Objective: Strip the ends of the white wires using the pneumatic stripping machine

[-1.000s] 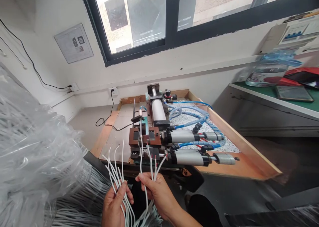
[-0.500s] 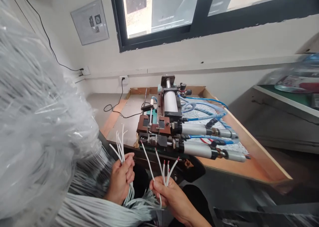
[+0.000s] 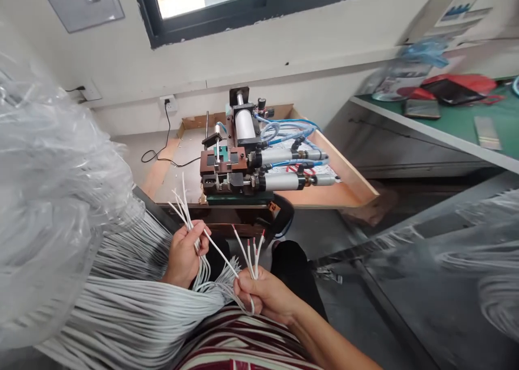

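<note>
My left hand [image 3: 184, 253] is closed around several white cables [image 3: 182, 210], whose ends fan upward with thin pale strands at the tips. In my right hand [image 3: 263, 291] is another group of white cables [image 3: 253, 259] with red tips showing. One single cable [image 3: 219, 251] runs from the right fingers across to the left fingertips, which touch its end. A thick bundle of grey-white cables [image 3: 133, 310] lies below both hands, across the lap and to the left. Beyond the hands stands a pneumatic machine [image 3: 223, 159] with metal cylinders and blue air hoses.
The machine sits in a wooden-edged tray [image 3: 348, 167] against the wall. Clear plastic wrapping [image 3: 68, 197] bulges at the left. To the right is a green-topped table [image 3: 458, 121] holding a red and black bag [image 3: 458, 88]. More wrapped cables [image 3: 478, 259] lie at lower right.
The view has swung right and down. The single cable in my right hand, earlier pointing up at the machine, now has its end at my left fingers. Both hands keep their cables.
</note>
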Tool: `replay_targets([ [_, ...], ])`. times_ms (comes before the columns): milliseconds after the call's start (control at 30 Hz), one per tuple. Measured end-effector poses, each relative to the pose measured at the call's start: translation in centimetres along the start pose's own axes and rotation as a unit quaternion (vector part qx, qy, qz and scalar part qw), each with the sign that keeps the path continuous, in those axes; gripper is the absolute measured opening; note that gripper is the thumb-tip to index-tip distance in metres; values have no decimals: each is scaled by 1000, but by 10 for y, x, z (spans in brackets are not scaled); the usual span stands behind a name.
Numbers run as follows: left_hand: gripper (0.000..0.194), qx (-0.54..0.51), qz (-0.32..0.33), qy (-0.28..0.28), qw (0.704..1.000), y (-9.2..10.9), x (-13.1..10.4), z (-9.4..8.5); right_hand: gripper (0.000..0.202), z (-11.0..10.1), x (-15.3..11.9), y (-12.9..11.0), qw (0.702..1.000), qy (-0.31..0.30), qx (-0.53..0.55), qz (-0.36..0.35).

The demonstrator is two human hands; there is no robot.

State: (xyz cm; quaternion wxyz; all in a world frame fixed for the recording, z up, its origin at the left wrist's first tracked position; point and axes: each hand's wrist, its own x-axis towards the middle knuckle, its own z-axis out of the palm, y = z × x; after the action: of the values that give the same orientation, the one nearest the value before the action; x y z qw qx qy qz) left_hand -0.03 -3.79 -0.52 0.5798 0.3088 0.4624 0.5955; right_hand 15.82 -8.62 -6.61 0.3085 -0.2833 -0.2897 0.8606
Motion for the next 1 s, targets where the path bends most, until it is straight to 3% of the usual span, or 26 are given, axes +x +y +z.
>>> replay_targets([
  [200,16,-28,-14,42,999,-4,11,-9,35,-10,-3,-1,999,46,-1,-26],
  [333,15,-17,-38,39,998,-9,7,-8,34,-16,0,-7,997,74,-6,-23],
  [600,23,29,-85,39,995,-14,-3,-1,37,-8,19,-3,999,8,3,32],
  [767,19,20,-65,53,996,-13,-1,0,35,-10,24,5,998,-38,-5,59],
  [1000,13,-10,-27,89,996,-16,3,-3,35,-4,25,3,997,-29,-12,64],
])
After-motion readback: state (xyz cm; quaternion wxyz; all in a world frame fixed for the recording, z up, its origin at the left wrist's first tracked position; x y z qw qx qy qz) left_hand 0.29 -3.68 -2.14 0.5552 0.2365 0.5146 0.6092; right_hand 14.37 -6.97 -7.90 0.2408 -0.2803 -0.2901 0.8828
